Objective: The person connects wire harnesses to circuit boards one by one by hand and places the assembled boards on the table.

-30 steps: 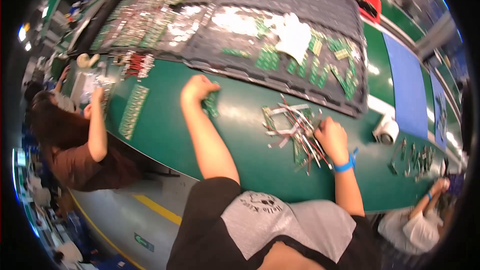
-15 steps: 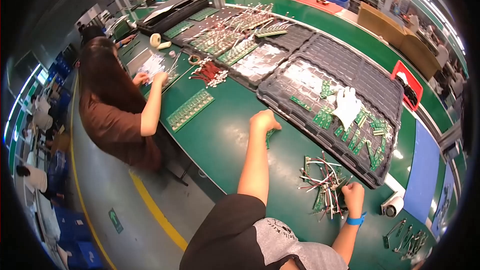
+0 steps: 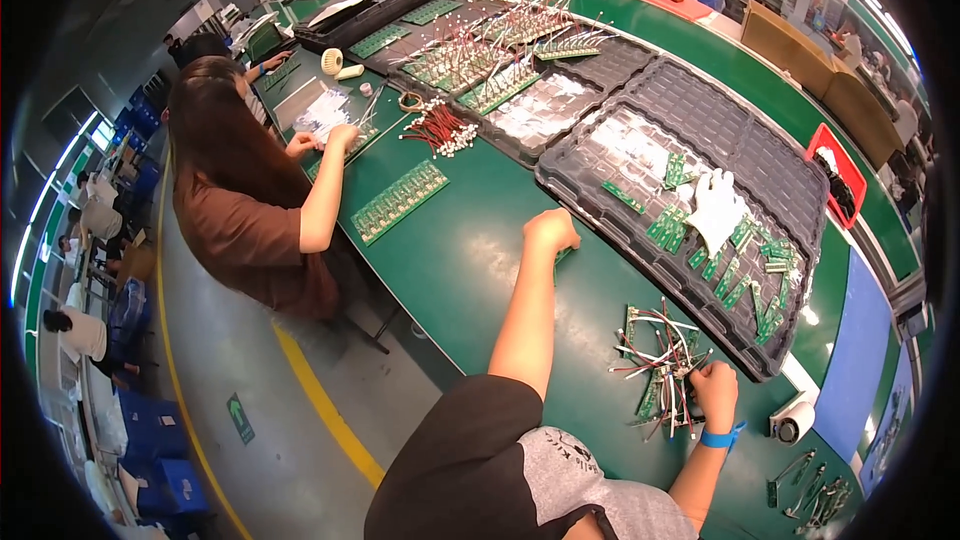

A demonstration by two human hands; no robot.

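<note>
My left hand [image 3: 551, 231] is closed over the green table, near the front edge of a black tray [image 3: 560, 202]. Beneath its fingers shows a bit of a small green circuit board [image 3: 564, 255], mostly hidden by the hand. Closed as well, my right hand [image 3: 715, 388] wears a blue wristband and rests against the right side of a tangled pile of wired circuit boards [image 3: 655, 365] with white, red and black leads. What its fingers pinch there, if anything, is hidden. Loose green boards [image 3: 667, 229] and a white glove [image 3: 716, 210] lie in the tray.
To my left a co-worker [image 3: 240, 190] handles white pieces at the same table. Between us lie a panel of joined boards [image 3: 401, 202] and a bunch of red wires [image 3: 440, 128]. More wired boards [image 3: 815, 500] and a white roll [image 3: 793, 423] lie at the right.
The whole view has shifted slightly, so things appear further right. Less of the board shows beneath my left hand. My right hand stays beside the wired boards.
</note>
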